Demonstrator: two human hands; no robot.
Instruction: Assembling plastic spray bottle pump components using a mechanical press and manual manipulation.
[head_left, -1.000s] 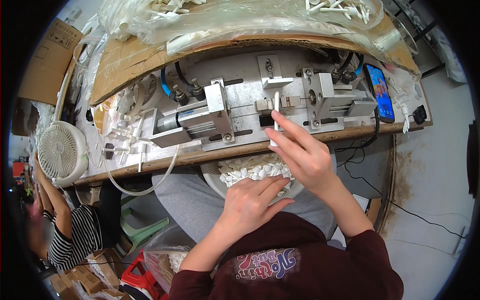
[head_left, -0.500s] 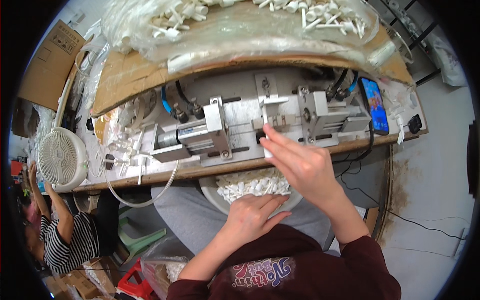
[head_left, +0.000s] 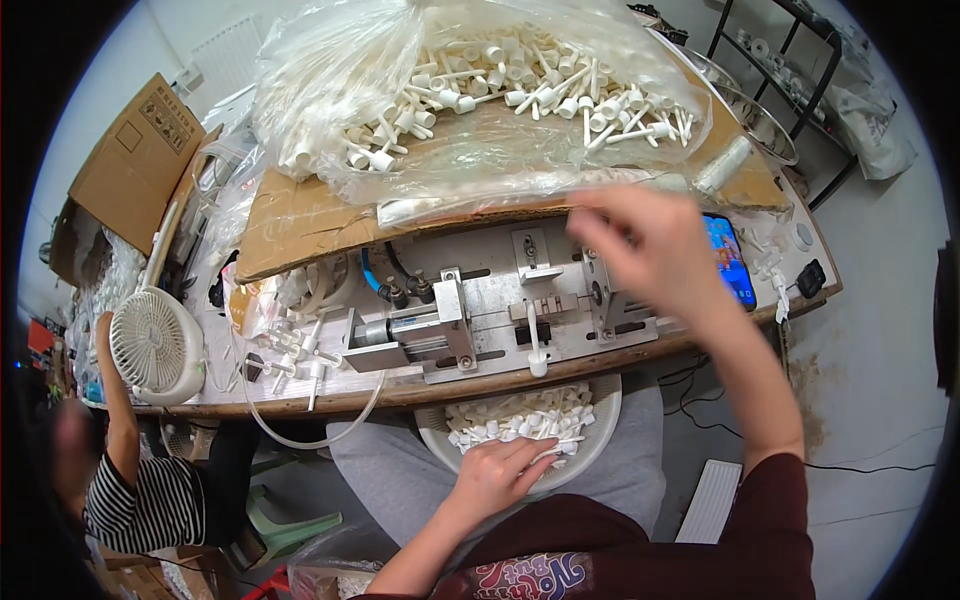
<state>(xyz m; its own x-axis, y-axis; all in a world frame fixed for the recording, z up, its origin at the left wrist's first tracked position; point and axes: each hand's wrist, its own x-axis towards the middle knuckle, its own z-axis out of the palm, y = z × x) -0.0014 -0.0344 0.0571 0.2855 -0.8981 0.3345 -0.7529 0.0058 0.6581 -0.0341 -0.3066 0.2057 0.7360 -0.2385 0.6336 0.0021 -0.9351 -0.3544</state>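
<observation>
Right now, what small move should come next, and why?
Probably move the right hand to the heap of white stemmed pieces and pick one up. One white piece already sits at the small holder, and the right hand, blurred with nothing plainly visible in it, appears over the cardboard's front edge, near that heap.

- Small pieces point(head_left: 515, 410) at lower centre are showing white.
- Cardboard point(head_left: 318, 228) across the upper middle is showing brown.
- A co-worker's top point(head_left: 160, 502) at lower left is displaying black-and-white stripes.
- The phone point(head_left: 731, 262) right of centre is glowing blue.
</observation>
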